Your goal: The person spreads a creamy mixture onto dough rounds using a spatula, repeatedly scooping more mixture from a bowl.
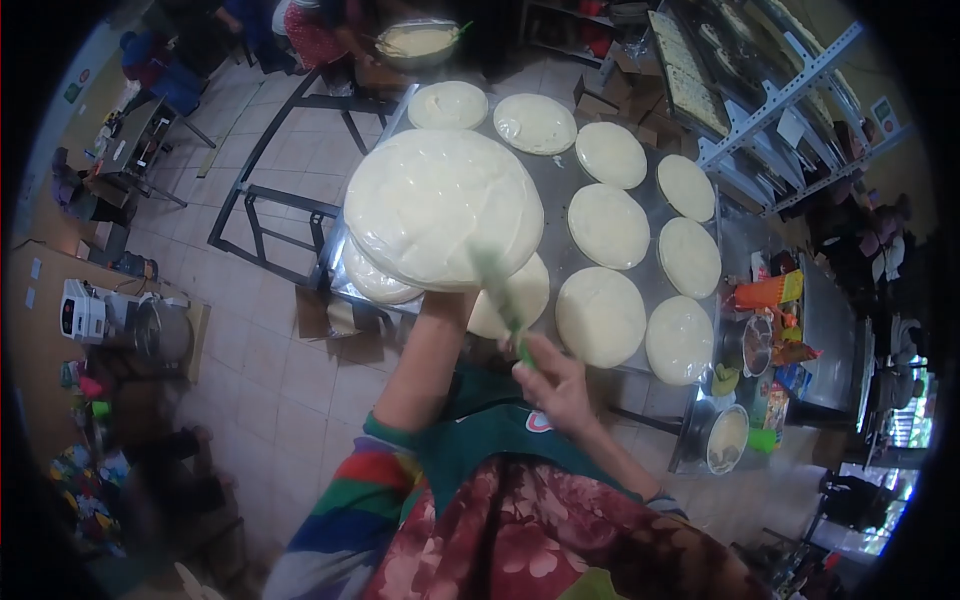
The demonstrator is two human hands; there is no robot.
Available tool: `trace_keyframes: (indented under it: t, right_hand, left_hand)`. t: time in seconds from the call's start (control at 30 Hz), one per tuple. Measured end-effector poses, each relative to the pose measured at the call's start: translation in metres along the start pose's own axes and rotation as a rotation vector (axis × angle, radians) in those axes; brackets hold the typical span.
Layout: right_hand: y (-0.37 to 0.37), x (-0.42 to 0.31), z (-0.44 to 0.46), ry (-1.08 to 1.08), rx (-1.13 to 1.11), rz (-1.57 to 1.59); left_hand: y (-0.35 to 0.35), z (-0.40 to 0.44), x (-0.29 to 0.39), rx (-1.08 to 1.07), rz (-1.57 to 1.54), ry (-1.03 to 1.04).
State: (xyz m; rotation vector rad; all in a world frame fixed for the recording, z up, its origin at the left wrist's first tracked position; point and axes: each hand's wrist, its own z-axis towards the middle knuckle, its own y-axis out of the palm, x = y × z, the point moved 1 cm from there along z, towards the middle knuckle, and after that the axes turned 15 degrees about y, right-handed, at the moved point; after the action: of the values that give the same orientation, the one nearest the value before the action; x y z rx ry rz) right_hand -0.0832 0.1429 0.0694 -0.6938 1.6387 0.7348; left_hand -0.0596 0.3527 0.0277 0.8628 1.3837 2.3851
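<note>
My left hand (450, 305) is under a large round piece coated in white cream (430, 210), holding it up above the metal table (545, 185); its fingers are hidden beneath. My right hand (556, 385) is closed round the green handle of a spatula (508, 308). The spatula's blurred blade lies over the right part of the cream surface. Several more round cream-coated pieces, such as one just right of my hands (600, 316), rest on the table.
A metal rack with trays (690, 85) stands at the upper right. Bowls, including one with pale contents (727, 438), and packets line the table's right side. A dark metal frame (262, 190) stands left. People are at the top and left edges; one is beside a large bowl (418, 42).
</note>
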Motion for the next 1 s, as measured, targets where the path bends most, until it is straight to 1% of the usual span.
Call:
trace_keyframes:
  t: [0.03,0.07,0.1,0.17,0.2,0.23,0.3,0.33,0.37,0.43,0.5,0.57,0.67,0.77,0.87,0.9,0.93,0.97,1.0]
  right_hand:
    - [-0.005,-0.002,0.005,0.178,-0.075,0.286]
    - [-0.012,-0.008,0.014,0.294,-0.091,0.487]
    - [-0.017,-0.018,0.024,0.328,-0.084,0.619]
    - [-0.033,-0.037,0.045,0.321,-0.076,0.714]
    - [-0.045,-0.035,0.053,0.257,-0.109,0.618]
    - [-0.054,-0.041,0.055,0.282,-0.005,0.501]
    - [-0.064,-0.059,0.052,0.259,0.079,0.352]
    - [-0.07,-0.062,0.048,0.266,0.143,0.188]
    - [-0.075,-0.064,0.041,0.271,0.202,0.022]
    - [-0.073,-0.053,0.03,0.101,0.293,-0.328]
    - [-0.056,-0.028,0.016,-0.246,0.35,-0.694]
    - [-0.02,-0.025,-0.009,-0.075,0.177,-0.67]
    - [-0.022,-0.038,-0.012,0.047,0.133,-0.665]
    - [-0.064,-0.031,0.012,0.206,0.423,-0.454]
    - [-0.068,0.004,0.016,0.132,0.425,-0.48]
    - [-0.051,0.007,0.007,0.103,0.369,-0.502]
    - [-0.041,0.007,0.0,0.136,0.218,-0.512]
    - [-0.024,0.002,0.0,0.043,0.128,-0.379]
    - [-0.017,0.004,0.006,-0.067,0.161,-0.414]
  left_hand:
    - [0.0,-0.002,0.0,-0.012,0.023,0.008]
    - [0.001,-0.005,0.003,-0.025,0.044,0.019]
    - [0.0,-0.009,0.005,-0.045,0.068,0.03]
    - [-0.002,-0.012,0.013,-0.085,0.06,0.042]
    - [-0.001,-0.013,0.017,-0.104,-0.015,0.023]
    - [-0.001,-0.014,0.019,-0.113,-0.107,-0.006]
    - [0.001,-0.014,0.019,-0.079,-0.439,-0.119]
    - [0.002,-0.015,0.019,-0.061,-0.604,-0.169]
    - [-0.002,-0.018,0.016,0.03,-0.648,-0.167]
    - [-0.01,-0.025,0.007,0.21,-0.733,-0.165]
    - [-0.017,-0.026,0.002,0.226,-0.662,-0.167]
    - [-0.02,-0.026,-0.001,0.183,-0.581,-0.176]
    - [-0.019,-0.02,0.001,0.132,-0.51,-0.178]
    - [-0.018,-0.014,-0.002,0.099,-0.46,-0.172]
    - [-0.016,-0.01,-0.006,0.075,-0.43,-0.163]
    - [-0.016,-0.011,-0.007,0.067,-0.426,-0.159]
    - [-0.016,-0.011,-0.007,0.062,-0.426,-0.163]
    - [-0.016,-0.011,-0.007,0.055,-0.431,-0.162]
    - [-0.015,-0.012,-0.007,0.047,-0.438,-0.163]
